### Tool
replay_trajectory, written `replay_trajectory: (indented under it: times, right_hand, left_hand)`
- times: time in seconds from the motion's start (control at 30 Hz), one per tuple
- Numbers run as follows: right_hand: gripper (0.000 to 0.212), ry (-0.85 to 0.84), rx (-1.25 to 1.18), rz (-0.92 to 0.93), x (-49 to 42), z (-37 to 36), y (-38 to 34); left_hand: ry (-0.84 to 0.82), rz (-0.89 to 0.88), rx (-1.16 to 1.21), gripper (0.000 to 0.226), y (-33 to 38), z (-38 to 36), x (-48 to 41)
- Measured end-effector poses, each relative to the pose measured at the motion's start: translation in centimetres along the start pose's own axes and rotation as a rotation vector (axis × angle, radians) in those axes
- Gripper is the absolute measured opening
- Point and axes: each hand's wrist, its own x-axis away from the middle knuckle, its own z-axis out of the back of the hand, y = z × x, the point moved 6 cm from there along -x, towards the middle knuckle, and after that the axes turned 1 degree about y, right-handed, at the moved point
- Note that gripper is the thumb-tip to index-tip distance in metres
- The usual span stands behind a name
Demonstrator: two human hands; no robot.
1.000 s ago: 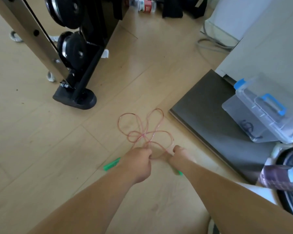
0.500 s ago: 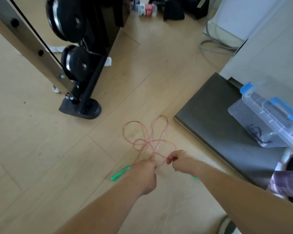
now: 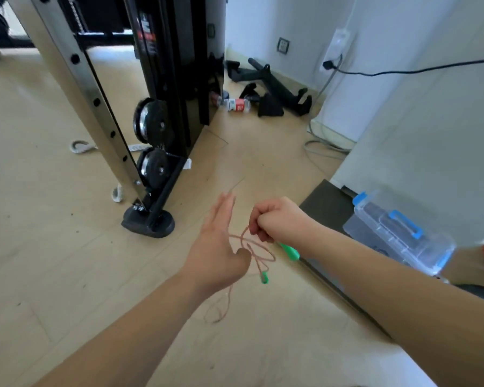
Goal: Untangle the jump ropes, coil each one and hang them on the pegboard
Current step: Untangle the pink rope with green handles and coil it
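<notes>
one pink rope hangs above the floor, looped from the right grip, fisted round it and a green handle, to the left grip, flat and open with cord draped across; pulling hard could tighten the tangle

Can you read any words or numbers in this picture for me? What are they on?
Nothing here can be read.
Red-and-white label on the clear plastic bottle lying on the floor: too blurred.
Red sticker on the black weight machine: too blurred.
On the thin pink jump rope with green handles: no writing visible.
</notes>
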Motion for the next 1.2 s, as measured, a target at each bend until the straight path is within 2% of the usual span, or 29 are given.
replay_trajectory:
  times: [0.03,0.1,0.17,0.23,0.3,0.37,0.43,0.5,0.57,0.6,0.63,0.67,0.7,0.73,0.8,0.83,0.9,0.97,1.07,1.13,1.2]
  right_hand:
    - [0.041,0.050,-0.027,0.023,1.0,1.1,-1.3]
    - [0.042,0.152,-0.098,0.058,3.1,3.2,-3.6]
    - [0.040,0.263,-0.177,0.077,5.1,4.8,-5.4]
    - [0.040,0.394,-0.291,0.080,7.0,6.0,-6.5]
    - [0.035,0.490,-0.387,0.072,8.4,6.8,-6.8]
    - [0.024,0.539,-0.335,0.064,9.7,7.4,-6.2]
    - [0.023,0.445,-0.110,0.032,10.5,7.1,-4.9]
    - [0.037,0.204,-0.023,0.027,10.4,5.3,-3.8]
    - [0.054,-0.014,-0.151,0.077,10.0,3.7,-3.9]
    - [0.052,-0.091,-0.279,0.102,9.8,3.3,-4.3]
    - [0.041,-0.131,-0.385,0.119,9.6,3.3,-4.7]
    - [0.027,-0.147,-0.417,0.122,9.5,3.4,-5.0]
    - [0.026,-0.130,-0.353,0.104,9.4,3.6,-4.9]
    - [0.037,-0.089,-0.183,0.083,9.2,3.9,-4.5]
    - [0.049,0.009,0.078,0.055,9.1,4.1,-3.9]
    - [0.051,0.063,0.083,0.032,8.9,4.3,-3.5]
    - [0.053,0.169,-0.024,-0.010,8.6,4.8,-2.4]
    - [0.051,0.223,-0.073,-0.002,8.6,5.3,-2.1]
    - [0.044,0.067,-0.208,-0.006,8.5,4.1,-2.0]
    - [0.040,-0.065,-0.400,-0.020,8.3,3.2,-2.3]
    - [0.035,-0.157,-0.605,-0.037,8.4,2.6,-2.9]
  left_hand:
    - [0.019,-0.016,0.025,0.092,1.3,1.1,0.3]
    - [0.001,-0.054,0.059,0.070,3.7,2.6,0.7]
    - [-0.077,-0.088,0.059,0.042,6.2,3.2,1.3]
    - [-0.165,-0.100,0.050,0.025,8.0,3.3,1.8]
    - [-0.226,-0.078,0.054,0.016,8.3,3.0,2.2]
    - [-0.213,-0.032,0.047,0.016,7.7,2.9,2.6]
    - [-0.100,0.023,0.090,0.021,6.6,3.4,2.6]
    - [0.033,-0.015,0.098,0.023,6.5,4.5,2.2]
    - [0.053,-0.144,-0.012,0.025,7.9,5.4,1.6]
    - [0.044,-0.183,-0.061,0.026,8.6,5.7,1.5]
    - [0.056,-0.191,-0.077,0.031,9.1,6.0,1.5]
    - [0.085,-0.173,-0.061,0.043,9.2,6.4,1.6]
    - [0.104,-0.146,0.000,0.056,8.9,6.7,1.8]
    - [0.103,-0.126,0.064,0.063,8.4,6.9,2.0]
    - [0.042,-0.102,0.080,0.049,7.2,6.9,2.7]
    - [-0.012,-0.084,0.030,0.036,6.4,6.7,2.9]
    - [-0.098,-0.060,-0.083,0.015,5.5,6.5,3.4]
    - [-0.085,-0.049,-0.113,0.013,5.2,6.6,3.5]
    - [0.051,-0.043,-0.023,0.017,5.4,6.8,3.7]
    - [0.123,0.005,0.029,0.019,5.0,6.6,4.1]
    - [0.094,0.011,-0.108,0.024,4.9,5.8,4.3]
